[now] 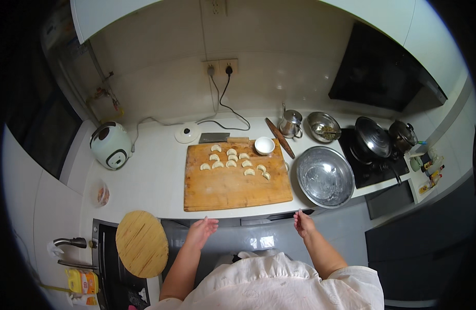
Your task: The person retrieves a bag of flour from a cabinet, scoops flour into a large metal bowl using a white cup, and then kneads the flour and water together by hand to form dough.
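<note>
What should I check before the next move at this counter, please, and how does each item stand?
1. Hands free: nothing seen held in the left hand or right hand: ok.
2. Dumplings resting on the board: ok.
3. Knife away from the counter's front edge: lies behind the board, ok.
4. Bowl upright on the board: ok.
5. Basin clean: whitish residue inside, not ok.
6. Stove off: cannot tell.

Dumplings [231, 163] are spread on a board [233, 191]; the left hand [200, 231] and right hand [303, 224] are held apart near the table [150, 181].
</note>
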### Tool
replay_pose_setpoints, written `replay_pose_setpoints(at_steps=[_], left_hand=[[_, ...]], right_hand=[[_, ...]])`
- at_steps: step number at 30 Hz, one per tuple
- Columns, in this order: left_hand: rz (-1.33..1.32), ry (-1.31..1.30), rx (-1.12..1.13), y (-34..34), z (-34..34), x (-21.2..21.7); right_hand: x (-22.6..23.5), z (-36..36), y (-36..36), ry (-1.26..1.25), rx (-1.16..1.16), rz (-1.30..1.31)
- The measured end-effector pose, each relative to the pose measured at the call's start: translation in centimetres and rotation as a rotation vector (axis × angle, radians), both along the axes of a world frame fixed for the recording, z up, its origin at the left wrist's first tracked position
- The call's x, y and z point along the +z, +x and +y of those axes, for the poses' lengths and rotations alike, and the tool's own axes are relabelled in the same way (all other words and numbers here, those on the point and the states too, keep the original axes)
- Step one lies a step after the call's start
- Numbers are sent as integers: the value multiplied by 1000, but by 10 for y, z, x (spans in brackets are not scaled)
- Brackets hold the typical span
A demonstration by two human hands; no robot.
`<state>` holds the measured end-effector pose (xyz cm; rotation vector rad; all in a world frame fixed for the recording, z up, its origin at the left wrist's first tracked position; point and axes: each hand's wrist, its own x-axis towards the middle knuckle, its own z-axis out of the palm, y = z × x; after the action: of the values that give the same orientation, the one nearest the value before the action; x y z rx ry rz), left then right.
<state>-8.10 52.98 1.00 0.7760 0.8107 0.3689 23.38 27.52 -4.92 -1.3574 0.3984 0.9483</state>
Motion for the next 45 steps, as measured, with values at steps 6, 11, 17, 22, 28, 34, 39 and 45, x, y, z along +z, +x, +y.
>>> replay_pose_setpoints(at_steps=[6,11,17,22,28,34,39,45], left_hand=[[-106,18,-100,-11,48,29],[-88,273,-136,-17,89,98],[-155,378,-152,-14,98,155],[-150,494,-148,-6,90,194],[-188,692,-39,12,91,272],[-217,929,33,26,78,333],[-350,1166,161,46,55,367],[-365,1657,441,40,32,406]], right_hand=[[95,103,35,223,295,-608],[306,223,47,475,479,-1146],[488,318,49,869,164,-1099],[535,353,65,992,-43,-783],[541,359,75,998,-4,-743],[532,331,47,1157,49,-826],[513,273,-22,1301,80,-999],[490,227,-124,1456,360,-1122]])
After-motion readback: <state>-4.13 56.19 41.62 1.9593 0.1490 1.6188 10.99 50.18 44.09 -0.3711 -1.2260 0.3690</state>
